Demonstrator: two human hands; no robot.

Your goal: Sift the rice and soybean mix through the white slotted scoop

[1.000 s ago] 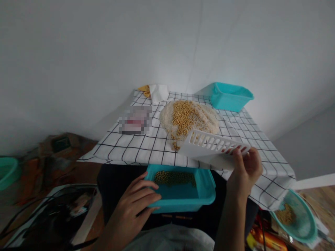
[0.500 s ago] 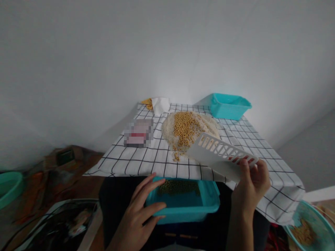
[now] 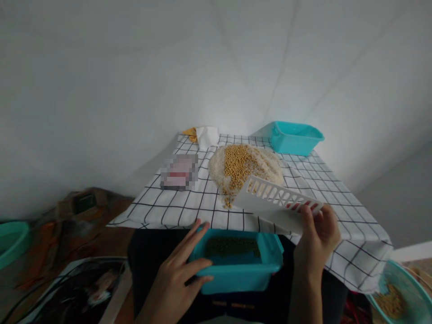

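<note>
Our right hand [image 3: 319,231] is closed on the end of a white slotted piece [image 3: 259,203], thumb on the near side. Compared with half a second ago we've shifted it a bit left, so its far end now sits closer to the loose yellow beans at the pile's near edge; we'd read that as working along the pile. Wrist's low, forearm pointing up from our lap.

Left hand [image 3: 178,276] is open, fingers spread at the left side of the teal lap bin [image 3: 236,280]. Can't honestly tell if they're touching it. Dark grains [image 3: 231,246] lie inside, pretty murky in this light.

Further out, the yellow beans [image 3: 238,164] sit on pale grains [image 3: 216,167] atop the checked cloth [image 3: 189,209], with another teal bin [image 3: 290,144] back right.
</note>
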